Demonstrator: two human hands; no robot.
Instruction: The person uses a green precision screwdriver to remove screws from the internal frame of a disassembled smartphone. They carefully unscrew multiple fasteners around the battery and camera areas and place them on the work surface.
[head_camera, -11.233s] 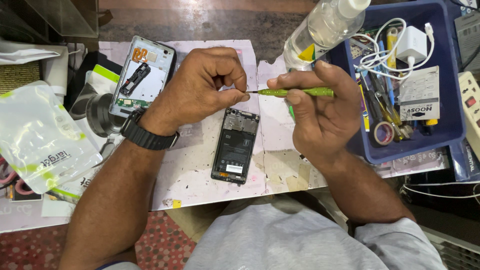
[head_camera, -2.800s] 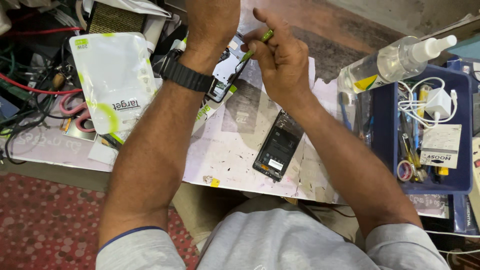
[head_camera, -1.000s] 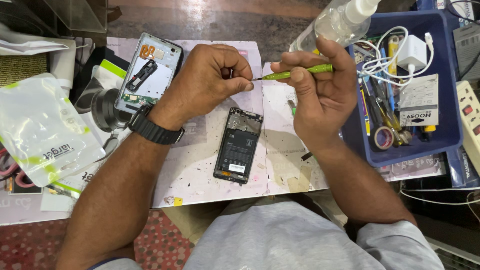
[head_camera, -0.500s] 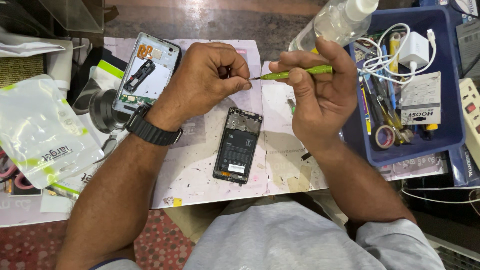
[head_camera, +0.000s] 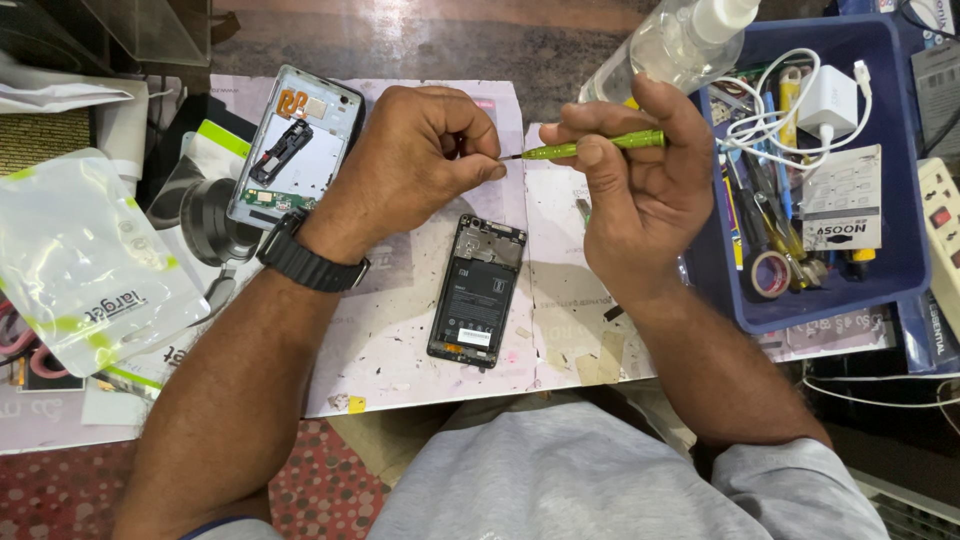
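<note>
My right hand (head_camera: 640, 190) grips a slim green screwdriver (head_camera: 590, 148), held nearly level above the worktop (head_camera: 400, 340), its dark metal tip pointing left. That tip meets my left hand (head_camera: 420, 165), which is curled into a loose fist, thumb and fingertips pinched tight around something too small for me to make out. Just below, between my wrists, an opened phone (head_camera: 478, 290) lies flat with its back cover off, black battery and frame exposed. A second phone shell (head_camera: 297, 145), pale inside, rests beyond my left wrist. A blue tray (head_camera: 905, 270) of tools and cables sits at my right.
</note>
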